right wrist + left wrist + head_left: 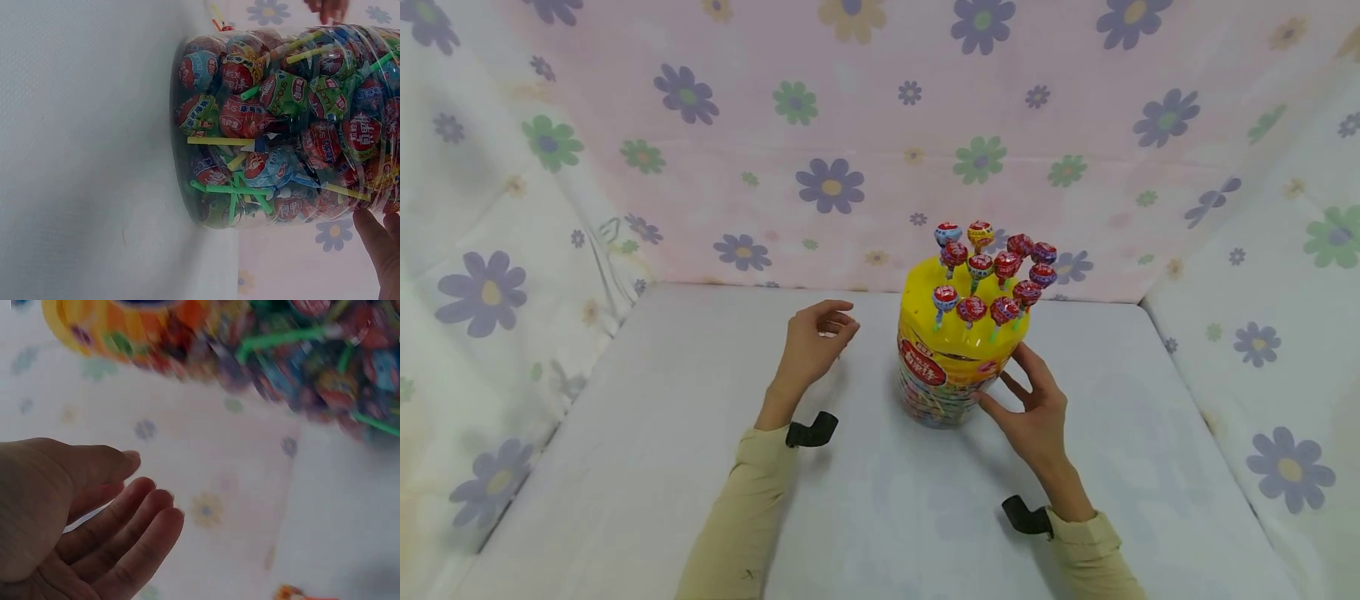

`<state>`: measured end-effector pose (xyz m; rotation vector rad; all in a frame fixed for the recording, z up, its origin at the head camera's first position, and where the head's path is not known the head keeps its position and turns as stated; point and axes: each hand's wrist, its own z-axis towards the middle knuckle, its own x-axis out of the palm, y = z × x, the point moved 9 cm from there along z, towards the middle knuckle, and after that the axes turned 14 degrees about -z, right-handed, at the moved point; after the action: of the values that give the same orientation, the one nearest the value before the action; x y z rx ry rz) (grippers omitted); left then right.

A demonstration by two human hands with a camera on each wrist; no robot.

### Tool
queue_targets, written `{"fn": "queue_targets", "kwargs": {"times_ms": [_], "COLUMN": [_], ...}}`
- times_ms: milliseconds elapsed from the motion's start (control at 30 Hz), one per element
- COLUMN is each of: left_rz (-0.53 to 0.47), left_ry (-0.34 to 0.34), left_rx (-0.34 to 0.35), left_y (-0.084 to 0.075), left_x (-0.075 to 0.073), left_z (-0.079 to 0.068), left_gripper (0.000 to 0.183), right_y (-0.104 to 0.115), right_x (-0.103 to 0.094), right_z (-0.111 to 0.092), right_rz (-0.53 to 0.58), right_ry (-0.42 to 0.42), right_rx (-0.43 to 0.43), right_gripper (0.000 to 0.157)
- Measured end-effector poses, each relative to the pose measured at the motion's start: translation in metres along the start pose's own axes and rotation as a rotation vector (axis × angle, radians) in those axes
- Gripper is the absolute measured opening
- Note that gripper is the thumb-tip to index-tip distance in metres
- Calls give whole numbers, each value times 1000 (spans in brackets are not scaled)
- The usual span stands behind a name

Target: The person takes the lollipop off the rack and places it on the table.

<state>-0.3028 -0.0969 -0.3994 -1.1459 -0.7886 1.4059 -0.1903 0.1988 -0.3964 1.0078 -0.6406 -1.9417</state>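
A large clear jar (936, 400) packed with wrapped lollipops stands upright on the white table. Several lollipops (981, 267) stick up out of its yellow lid (925, 292), heads upward. My right hand (1037, 408) touches the jar's right side, thumb at the front and fingers farther back, partly hidden by the jar. In the right wrist view its fingers (378, 244) lie against the plastic wall. My left hand (816, 342) hovers left of the jar and apart from it, its fingers loosely bent, holding nothing. The jar's side (281, 356) fills the top of the left wrist view.
The white tabletop (662, 433) runs back to a flower-print cloth (880, 125), with similar cloth at both sides. A small red and yellow thing (290, 592) is cut off at the left wrist view's lower edge. Black wrist mounts (812, 430) jut from both sleeves.
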Motion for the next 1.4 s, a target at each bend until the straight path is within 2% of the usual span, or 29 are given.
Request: {"fn": "queue_targets", "kwargs": {"times_ms": [133,300,400,533,667,800,1133,1400], "left_rz": [-26,-115,-191,-320,-405,-432,-422,-426], "left_ry": [13,33,48,57,44,41,23,-23], "left_rx": [126,259,331,397,412,401,450,474], "left_y": [-44,-89,-112,-132,-140,-139,-142,-146], "left_x": [15,32,41,53,61,66,71,70], "left_z": [-8,-19,-25,-28,-28,-28,-29,-27], "left_gripper": [32,35,35,34,33,35,33,34], "right_y": [8,6,-6,-20,-24,-27,-19,-19], "right_x": [-3,-3,-1,1,2,4,2,2], "right_z": [1,2,1,0,0,-1,0,-1], "right_rz": [-8,-18,-10,-10,17,38,2,9], "right_ry": [2,4,2,-4,-5,-1,-15,-21], "right_rx": [5,-5,2,7,9,15,8,1], "right_gripper": [79,80,83,87,87,86,85,85]}}
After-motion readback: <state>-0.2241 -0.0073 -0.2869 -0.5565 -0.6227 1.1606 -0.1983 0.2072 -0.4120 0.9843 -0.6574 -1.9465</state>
